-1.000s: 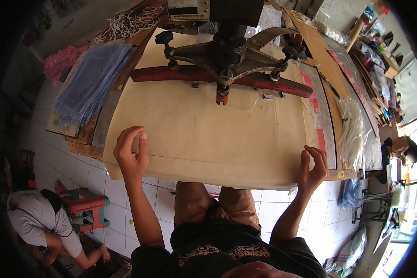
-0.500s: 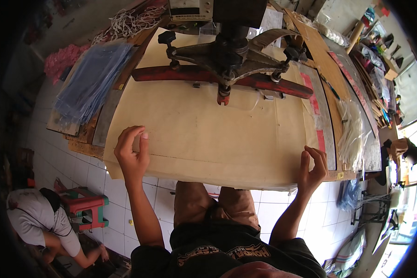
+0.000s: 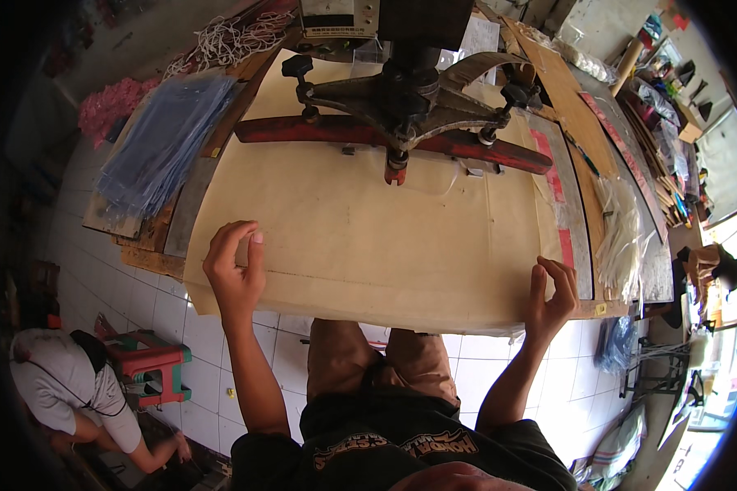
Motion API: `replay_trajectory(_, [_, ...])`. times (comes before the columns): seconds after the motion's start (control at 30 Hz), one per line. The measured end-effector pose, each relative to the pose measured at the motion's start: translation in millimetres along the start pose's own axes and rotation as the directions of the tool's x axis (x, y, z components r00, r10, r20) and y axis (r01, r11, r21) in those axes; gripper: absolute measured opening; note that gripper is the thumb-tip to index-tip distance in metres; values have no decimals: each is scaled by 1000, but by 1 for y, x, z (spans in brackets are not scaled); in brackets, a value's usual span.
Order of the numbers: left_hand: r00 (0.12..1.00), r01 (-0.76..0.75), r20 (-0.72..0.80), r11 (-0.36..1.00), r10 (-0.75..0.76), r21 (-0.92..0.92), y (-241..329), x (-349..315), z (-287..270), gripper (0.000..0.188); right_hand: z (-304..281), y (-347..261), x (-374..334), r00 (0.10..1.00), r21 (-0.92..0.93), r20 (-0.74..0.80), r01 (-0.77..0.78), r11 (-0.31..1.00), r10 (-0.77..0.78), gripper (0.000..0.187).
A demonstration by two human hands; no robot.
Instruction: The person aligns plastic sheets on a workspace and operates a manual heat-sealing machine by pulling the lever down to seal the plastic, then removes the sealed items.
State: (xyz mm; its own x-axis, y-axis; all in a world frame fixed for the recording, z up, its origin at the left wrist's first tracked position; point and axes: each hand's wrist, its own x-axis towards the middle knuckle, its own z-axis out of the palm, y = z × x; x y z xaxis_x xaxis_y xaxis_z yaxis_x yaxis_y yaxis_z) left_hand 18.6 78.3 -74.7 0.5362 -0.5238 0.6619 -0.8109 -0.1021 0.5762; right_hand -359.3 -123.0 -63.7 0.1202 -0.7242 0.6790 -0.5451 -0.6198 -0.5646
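My left hand (image 3: 236,263) is at the near left of a tan sheet (image 3: 360,229) that covers the worktable. Its fingers are curved, the thumb stands apart from them, and nothing shows between. By the sheet's near right corner is my right hand (image 3: 555,293), also open and empty, with fingers bent and thumb apart. Whether either hand rests on the sheet or hovers is hard to tell. Beyond both hands, a machine head (image 3: 405,98) with black knobs carries a long red bar (image 3: 319,128) across the sheet. A clear plastic piece (image 3: 440,176) lies partly under the bar.
Blue clear plastic sheets (image 3: 160,147) are stacked at the left, near tangled white cord (image 3: 229,42). White plastic strips (image 3: 622,233) hang at the right. Left of me, a co-worker (image 3: 78,389) bends beside a red and green stool (image 3: 151,364).
My hands stay almost where they were. The co-worker at the lower left has shifted slightly; the machine and sheet look the same.
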Motion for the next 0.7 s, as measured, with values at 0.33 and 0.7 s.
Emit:
replay_trajectory(0.33, [1000, -3, -1, 1000, 3, 1, 0, 0, 0, 12, 0, 1, 0, 1000, -2, 1, -7, 1000, 7, 9])
replay_trajectory(0.7, [1000, -13, -13, 1000, 13, -15, 2, 0, -1, 11, -1, 0, -1, 1000, 1, -4, -3, 1000, 3, 9])
